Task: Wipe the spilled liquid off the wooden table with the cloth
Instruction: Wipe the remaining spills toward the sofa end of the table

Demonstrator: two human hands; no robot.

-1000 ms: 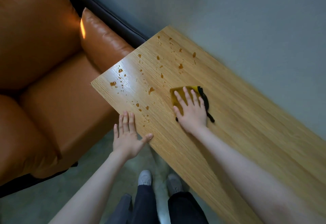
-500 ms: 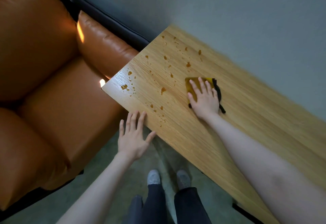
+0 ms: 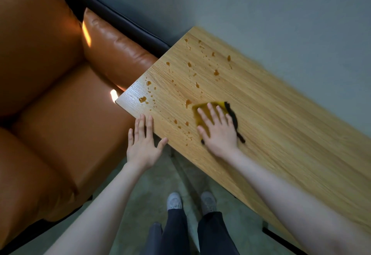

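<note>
Cloth [image 3: 202, 107] lies flat under right hand [image 3: 218, 132], fingers straight, pressing it onto wooden table [image 3: 281, 134]. Left hand [image 3: 143, 144] open, holding nothing.

Yellow, black-edged cloth [image 3: 202, 112]; amber spilled liquid [image 3: 143, 99]

Orange sofa [image 3: 60, 104] left, grey wall [image 3: 281, 13] behind.

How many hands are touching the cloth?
1. The right hand lies flat on the yellow cloth. The left hand is open at the table edge, apart from the cloth.
</note>
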